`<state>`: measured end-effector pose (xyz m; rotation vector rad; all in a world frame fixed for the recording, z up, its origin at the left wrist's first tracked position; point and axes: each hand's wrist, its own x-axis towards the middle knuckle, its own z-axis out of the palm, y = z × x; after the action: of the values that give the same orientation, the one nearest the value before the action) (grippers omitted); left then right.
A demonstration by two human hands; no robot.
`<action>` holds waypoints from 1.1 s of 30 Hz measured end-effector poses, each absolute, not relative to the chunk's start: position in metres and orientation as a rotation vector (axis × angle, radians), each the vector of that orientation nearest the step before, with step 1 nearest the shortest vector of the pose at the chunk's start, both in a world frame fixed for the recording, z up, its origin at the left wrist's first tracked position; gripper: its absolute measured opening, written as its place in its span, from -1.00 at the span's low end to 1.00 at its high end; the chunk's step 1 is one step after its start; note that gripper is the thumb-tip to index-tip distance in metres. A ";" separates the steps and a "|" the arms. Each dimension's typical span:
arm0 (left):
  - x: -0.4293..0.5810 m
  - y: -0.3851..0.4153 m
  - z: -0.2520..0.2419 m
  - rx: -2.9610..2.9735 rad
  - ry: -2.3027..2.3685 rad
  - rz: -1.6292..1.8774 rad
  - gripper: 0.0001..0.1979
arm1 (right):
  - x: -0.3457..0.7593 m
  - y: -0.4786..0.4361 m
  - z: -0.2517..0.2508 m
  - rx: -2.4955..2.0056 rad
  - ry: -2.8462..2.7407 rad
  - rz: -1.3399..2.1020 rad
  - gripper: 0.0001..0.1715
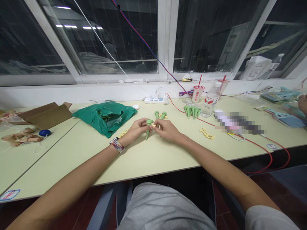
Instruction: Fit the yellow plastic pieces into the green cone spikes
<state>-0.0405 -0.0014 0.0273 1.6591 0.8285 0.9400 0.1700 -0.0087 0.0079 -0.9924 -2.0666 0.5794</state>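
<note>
My left hand (136, 129) is closed around a green plastic cone (148, 127), its point hanging down and its wide cap up. Beside it, my right hand (165, 129) pinches a small yellow plastic piece (153, 126) against the cone's upper side. Just beyond the hands lie two more green cones (160, 115) with yellow bits next to them. A small pile of yellow pieces (123, 132) is partly hidden behind my left hand. To the right sit several green cones in a row (192, 111) and a second pile of yellow pieces (206, 134).
A torn green plastic bag (105, 118), a cardboard box (45, 116) and wooden toys with a blue ball (44, 132) are on the left. A power strip (155, 100), a cup (198, 94), a water bottle (211, 99) and a red cable (240, 140) occupy the back and right.
</note>
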 end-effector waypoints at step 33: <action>-0.047 0.013 0.011 1.670 1.091 1.010 -0.64 | 0.247 0.039 0.013 -1.776 -2.287 0.126 -0.82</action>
<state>-0.0465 0.0125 0.0115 1.6702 1.0913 1.0100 0.2469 0.0390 0.0127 -1.7764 -2.2869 0.1257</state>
